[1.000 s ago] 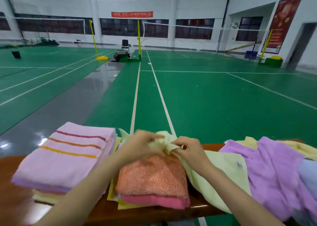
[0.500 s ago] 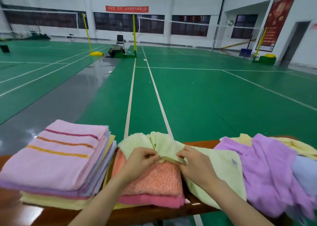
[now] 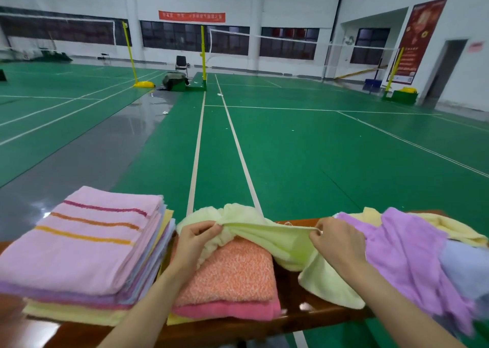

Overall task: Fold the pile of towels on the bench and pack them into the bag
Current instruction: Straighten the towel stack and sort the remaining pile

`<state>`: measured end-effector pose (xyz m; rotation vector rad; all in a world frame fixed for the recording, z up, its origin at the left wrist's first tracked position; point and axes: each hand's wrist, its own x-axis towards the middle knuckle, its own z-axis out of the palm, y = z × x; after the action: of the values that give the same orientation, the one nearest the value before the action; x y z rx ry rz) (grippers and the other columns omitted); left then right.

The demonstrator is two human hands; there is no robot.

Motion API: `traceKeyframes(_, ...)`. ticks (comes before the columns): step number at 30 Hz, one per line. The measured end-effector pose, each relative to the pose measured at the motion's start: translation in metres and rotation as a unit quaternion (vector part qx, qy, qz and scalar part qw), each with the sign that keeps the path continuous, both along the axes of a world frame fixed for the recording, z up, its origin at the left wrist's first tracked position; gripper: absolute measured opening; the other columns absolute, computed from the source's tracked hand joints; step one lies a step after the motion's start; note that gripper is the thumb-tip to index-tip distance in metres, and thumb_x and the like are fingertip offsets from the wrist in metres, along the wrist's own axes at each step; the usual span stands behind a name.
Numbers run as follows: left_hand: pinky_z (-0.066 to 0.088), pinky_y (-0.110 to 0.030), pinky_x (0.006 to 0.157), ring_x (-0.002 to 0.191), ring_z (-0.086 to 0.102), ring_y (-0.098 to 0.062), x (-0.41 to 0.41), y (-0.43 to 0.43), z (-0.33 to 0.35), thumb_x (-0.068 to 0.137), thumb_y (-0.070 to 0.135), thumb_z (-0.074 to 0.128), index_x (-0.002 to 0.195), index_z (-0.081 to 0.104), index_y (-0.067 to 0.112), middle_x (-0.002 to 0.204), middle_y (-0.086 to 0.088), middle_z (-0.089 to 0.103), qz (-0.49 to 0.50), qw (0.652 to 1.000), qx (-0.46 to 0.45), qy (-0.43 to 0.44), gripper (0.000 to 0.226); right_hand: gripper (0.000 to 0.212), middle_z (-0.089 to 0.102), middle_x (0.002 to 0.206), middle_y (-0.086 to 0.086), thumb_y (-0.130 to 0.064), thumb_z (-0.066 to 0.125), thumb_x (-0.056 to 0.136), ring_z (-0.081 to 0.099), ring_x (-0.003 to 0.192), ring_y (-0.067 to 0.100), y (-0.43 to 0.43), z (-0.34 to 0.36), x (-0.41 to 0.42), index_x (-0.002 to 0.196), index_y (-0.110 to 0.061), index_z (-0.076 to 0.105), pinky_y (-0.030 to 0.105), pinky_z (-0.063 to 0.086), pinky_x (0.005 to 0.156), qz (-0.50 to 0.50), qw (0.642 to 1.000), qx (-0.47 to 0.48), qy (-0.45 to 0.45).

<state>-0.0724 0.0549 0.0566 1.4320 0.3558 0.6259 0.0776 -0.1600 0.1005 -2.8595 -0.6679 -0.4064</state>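
Both hands, left hand (image 3: 194, 238) and right hand (image 3: 334, 239), pinch a fluffy pale-green towel (image 3: 267, 232) edge taut; its bunched far end hides behind the speckled orange towel (image 3: 232, 271).

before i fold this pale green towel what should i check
1. Left hand pinches the pale green terry towel by its edge: ok.
2. Right hand pinches the same edge: ok.
3. Edge pulled taut between the hands: ok.
4. Towel spread flat: not ok, it is bunched behind the left hand and draped on the brown wooden bench.
5. Landing spot on the folded orange speckled towel: ok, its top lies flat.
6. Bag within reach: cannot tell, none seen near the bench.
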Motion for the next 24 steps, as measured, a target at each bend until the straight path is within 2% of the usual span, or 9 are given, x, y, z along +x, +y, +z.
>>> traceKeyframes(6,0.049,-0.037,0.078,0.087,0.064,-0.027,-0.002,0.000,-0.006,0.083,0.011,0.062,0.081,0.075,0.014,0.085,-0.008,0.073,0.068,0.994,-0.080,-0.035,0.013,0.025,0.061,0.070,0.000,-0.020,0.039,0.092,0.055,0.067,0.021,0.007,-0.003,0.009,0.085,-0.010,0.060,0.027,0.033,0.055,-0.015,0.998,0.062,-0.008)
traceKeyframes(9,0.048,-0.029,0.076,0.084,0.065,-0.019,-0.005,-0.004,-0.006,0.085,0.013,0.061,0.086,0.072,0.012,0.081,-0.001,0.073,0.060,0.998,0.005,-0.008,0.012,0.021,0.065,0.082,0.004,-0.012,0.044,0.093,0.054,0.074,0.020,0.011,-0.004,0.011,0.093,-0.008,0.065,0.027,0.036,0.062,0.009,0.966,0.257,0.037)
traceKeyframes(12,0.044,-0.016,0.068,0.069,0.061,-0.002,-0.006,-0.011,0.000,0.087,0.020,0.059,0.082,0.071,0.015,0.070,0.007,0.069,-0.011,0.995,0.092,0.019,0.015,0.021,0.071,0.097,0.007,-0.007,0.055,0.087,0.060,0.086,0.016,0.021,0.006,0.012,0.100,-0.007,0.071,0.029,0.046,0.079,-0.007,0.846,0.521,0.111)
traceKeyframes(15,0.043,-0.011,0.060,0.059,0.054,-0.003,-0.001,-0.011,0.006,0.076,0.044,0.068,0.102,0.065,0.034,0.062,0.006,0.062,-0.043,0.988,0.140,0.058,0.028,0.004,0.068,0.070,-0.009,-0.011,0.069,0.079,0.061,0.079,0.013,0.035,0.030,0.006,0.078,-0.013,0.072,0.027,0.051,0.081,-0.020,0.645,0.735,0.208)
traceKeyframes(16,0.041,-0.011,0.055,0.053,0.049,-0.003,0.000,-0.009,0.008,0.074,0.038,0.072,0.110,0.059,0.037,0.055,0.006,0.057,-0.055,0.986,0.137,0.075,0.038,0.011,0.063,0.059,-0.013,-0.012,0.071,0.078,0.056,0.071,0.009,0.041,0.039,0.001,0.069,-0.016,0.068,0.022,0.048,0.074,-0.010,0.619,0.760,0.200)
traceKeyframes(18,0.039,-0.012,0.052,0.047,0.045,-0.002,-0.001,-0.003,0.013,0.075,0.015,0.074,0.113,0.056,0.035,0.049,0.007,0.050,-0.071,0.987,0.110,0.093,0.047,0.024,0.052,0.054,-0.010,-0.010,0.071,0.079,0.044,0.057,0.000,0.054,0.053,-0.013,0.060,-0.018,0.057,0.013,0.039,0.061,0.050,0.637,0.755,0.151)
traceKeyframes(20,0.046,-0.021,0.060,0.057,0.055,-0.007,-0.003,0.002,0.019,0.078,0.008,0.071,0.106,0.064,0.027,0.061,0.005,0.060,-0.028,0.996,0.059,0.065,0.034,0.034,0.041,0.057,-0.006,-0.003,0.070,0.077,0.036,0.050,-0.002,0.067,0.054,-0.035,0.060,-0.018,0.045,0.012,0.032,0.053,0.169,0.719,0.664,0.113)
traceKeyframes(22,0.052,-0.026,0.071,0.075,0.064,-0.011,-0.002,0.005,0.021,0.085,0.010,0.064,0.098,0.068,0.017,0.087,-0.003,0.069,0.080,0.997,-0.018,-0.004,0.015,0.033,0.038,0.057,-0.012,-0.008,0.063,0.079,0.039,0.054,0.003,0.074,0.033,-0.053,0.062,-0.023,0.040,0.019,0.034,0.055,0.304,0.833,0.452,0.098)
traceKeyframes(24,0.053,-0.023,0.073,0.079,0.065,-0.009,0.003,0.005,0.024,0.089,0.014,0.059,0.093,0.066,0.013,0.091,-0.002,0.068,0.160,0.984,-0.059,-0.046,0.008,0.022,0.040,0.059,-0.014,-0.028,0.048,0.080,0.043,0.064,0.006,0.072,-0.004,-0.063,0.062,-0.031,0.036,0.031,0.040,0.065,0.384,0.890,0.211,0.128)
